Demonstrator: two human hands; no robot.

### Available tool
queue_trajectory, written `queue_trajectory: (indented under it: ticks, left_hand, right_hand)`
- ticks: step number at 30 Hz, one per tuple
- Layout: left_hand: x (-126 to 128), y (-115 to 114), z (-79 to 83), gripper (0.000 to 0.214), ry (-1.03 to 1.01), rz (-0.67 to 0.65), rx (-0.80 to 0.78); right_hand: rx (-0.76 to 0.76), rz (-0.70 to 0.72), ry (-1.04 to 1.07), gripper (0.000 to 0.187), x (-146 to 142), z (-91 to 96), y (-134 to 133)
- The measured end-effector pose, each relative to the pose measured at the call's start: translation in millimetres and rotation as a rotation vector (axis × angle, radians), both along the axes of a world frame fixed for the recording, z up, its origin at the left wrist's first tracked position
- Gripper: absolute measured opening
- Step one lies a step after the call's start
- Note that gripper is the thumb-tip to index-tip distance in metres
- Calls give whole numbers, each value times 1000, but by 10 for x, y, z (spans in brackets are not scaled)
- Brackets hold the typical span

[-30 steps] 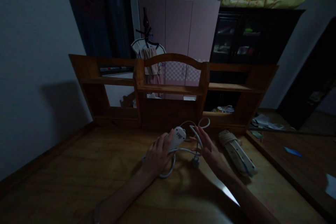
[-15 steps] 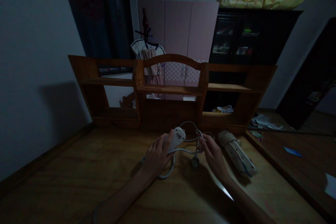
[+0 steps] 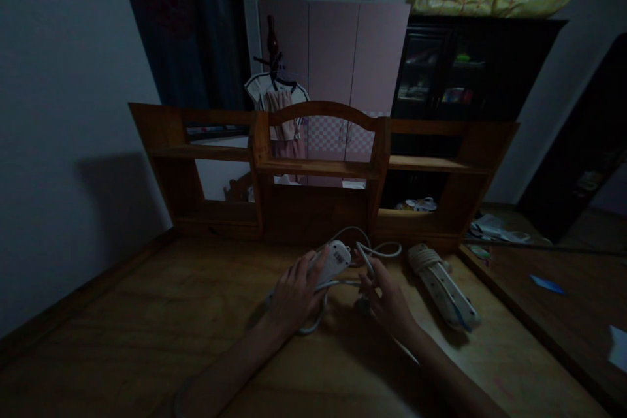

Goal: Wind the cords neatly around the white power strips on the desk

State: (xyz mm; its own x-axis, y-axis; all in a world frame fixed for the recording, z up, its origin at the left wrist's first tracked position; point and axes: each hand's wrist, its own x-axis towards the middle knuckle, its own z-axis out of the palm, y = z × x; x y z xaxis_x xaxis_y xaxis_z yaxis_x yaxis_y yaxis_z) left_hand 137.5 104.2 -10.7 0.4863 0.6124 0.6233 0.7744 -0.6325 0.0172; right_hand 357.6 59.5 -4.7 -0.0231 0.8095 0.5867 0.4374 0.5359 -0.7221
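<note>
A white power strip lies on the wooden desk with its white cable looped beside it. My left hand is wrapped round the strip's near end. Just to its right, my right hand pinches the cable between its fingers. The plug rests on the desk by my right hand.
A second, beige power strip with its cord coiled round it lies to the right. A wooden shelf unit stands along the desk's back edge. Behind it are a pink wardrobe, a dark cabinet and hanging clothes. The room is dim.
My right hand has moved back toward me and closed on the cable, and the loops have shifted. My left hand stays on the power strip.
</note>
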Motion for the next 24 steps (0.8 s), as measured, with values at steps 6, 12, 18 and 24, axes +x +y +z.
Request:
queue_trajectory:
  ticks: [6, 12, 18, 24]
  left_hand:
    - [7, -13, 18, 77, 21, 7, -31]
    - [2, -7, 10, 75, 38, 9, -25]
    - [21, 15, -16, 72, 59, 8, 21]
    - [16, 18, -17, 70, 56, -12, 44]
  right_hand:
    - [53, 21, -94, 41, -24, -30, -18]
    - [85, -23, -81, 41, -35, -5, -30]
    - [173, -117, -38, 51, -53, -81, -38]
    - [225, -165, -135, 61, -19, -254, 23]
